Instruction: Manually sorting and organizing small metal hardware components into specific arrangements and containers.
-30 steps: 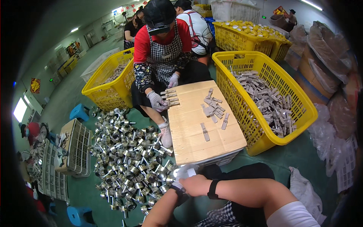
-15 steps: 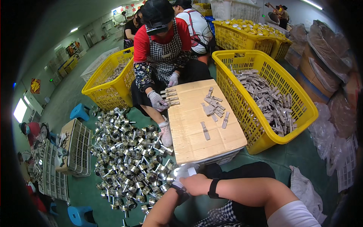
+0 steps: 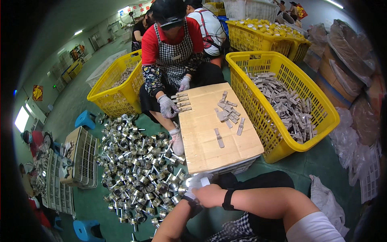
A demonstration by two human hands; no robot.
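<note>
So my two hands are bunched together just off the near edge of the cardboard board [image 3: 209, 137]. My right hand [image 3: 209, 195] is bare with a black wristband and is clenched around the gloved fingers of my left hand [image 3: 198, 182], which wears a white glove; I can't tell if either one actually holds a part.

Just left of the board there's a big heap of shiny metal fittings [image 3: 137, 169] on the green floor, and my hands sit right at its near edge. On the board lies a small cluster of flat grey metal pieces [image 3: 228, 113].

Right of the board is a yellow basket [image 3: 282, 149] full of the same grey pieces. At the board's far side a co-worker's gloved hand [image 3: 167, 107] rests by a row of pieces.
</note>
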